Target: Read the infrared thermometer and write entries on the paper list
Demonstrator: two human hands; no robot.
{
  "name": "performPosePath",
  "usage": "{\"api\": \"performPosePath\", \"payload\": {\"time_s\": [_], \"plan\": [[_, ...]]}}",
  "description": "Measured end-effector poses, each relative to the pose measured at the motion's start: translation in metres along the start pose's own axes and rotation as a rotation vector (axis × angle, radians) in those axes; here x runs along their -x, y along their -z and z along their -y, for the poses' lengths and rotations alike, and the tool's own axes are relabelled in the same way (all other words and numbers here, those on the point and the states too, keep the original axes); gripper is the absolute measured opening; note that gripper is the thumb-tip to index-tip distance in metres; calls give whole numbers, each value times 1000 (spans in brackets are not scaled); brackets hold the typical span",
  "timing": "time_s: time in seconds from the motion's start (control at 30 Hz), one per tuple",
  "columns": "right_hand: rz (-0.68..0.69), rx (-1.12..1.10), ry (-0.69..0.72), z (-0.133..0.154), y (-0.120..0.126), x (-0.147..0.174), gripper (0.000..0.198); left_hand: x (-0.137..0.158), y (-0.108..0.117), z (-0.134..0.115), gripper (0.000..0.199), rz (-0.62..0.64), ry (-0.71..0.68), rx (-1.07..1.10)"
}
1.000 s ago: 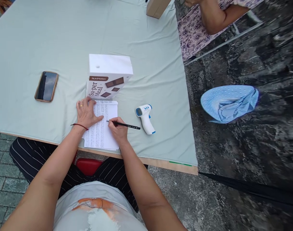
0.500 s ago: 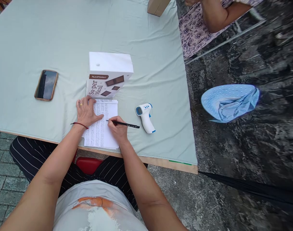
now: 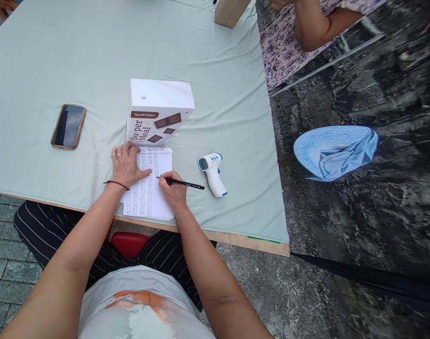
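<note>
A white sheet of paper (image 3: 164, 202), filled on its left part with columns of small writing, lies on top of other sheets near the table's front edge. My left hand (image 3: 126, 165) rests flat on its upper left, thumb and fingers spread. In my right hand (image 3: 174, 192) a black pencil (image 3: 188, 183) is pinched, its tip at the right end of the written columns. Just beyond the paper a white box (image 3: 161, 117) marked "Su-per Meal" stands upright. To the right of my right hand lies a white and blue infrared thermometer (image 3: 214, 174).
A phone (image 3: 68, 126) lies on the pale green tablecloth (image 3: 77, 52) at left. At the far edge stands a brown cardboard box (image 3: 231, 12). Another person's arm (image 3: 315, 28) shows at top right. A blue sun hat (image 3: 336, 153) is right of the table.
The view has shifted very slightly. Both hands, the pencil and the paper keep almost the same places.
</note>
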State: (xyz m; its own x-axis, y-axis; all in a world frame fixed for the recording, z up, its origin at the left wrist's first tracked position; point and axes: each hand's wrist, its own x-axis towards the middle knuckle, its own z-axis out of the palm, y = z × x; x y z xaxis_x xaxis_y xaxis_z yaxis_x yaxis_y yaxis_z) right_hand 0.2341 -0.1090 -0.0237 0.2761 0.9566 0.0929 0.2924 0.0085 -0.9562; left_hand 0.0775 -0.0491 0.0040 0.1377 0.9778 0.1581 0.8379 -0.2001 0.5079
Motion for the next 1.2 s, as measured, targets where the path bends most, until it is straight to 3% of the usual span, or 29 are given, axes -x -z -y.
{"api": "performPosePath", "payload": {"time_s": [1.2], "plan": [[-38, 39, 17, -4, 0, 2, 6, 1, 1, -1, 64, -10, -6, -47]]}}
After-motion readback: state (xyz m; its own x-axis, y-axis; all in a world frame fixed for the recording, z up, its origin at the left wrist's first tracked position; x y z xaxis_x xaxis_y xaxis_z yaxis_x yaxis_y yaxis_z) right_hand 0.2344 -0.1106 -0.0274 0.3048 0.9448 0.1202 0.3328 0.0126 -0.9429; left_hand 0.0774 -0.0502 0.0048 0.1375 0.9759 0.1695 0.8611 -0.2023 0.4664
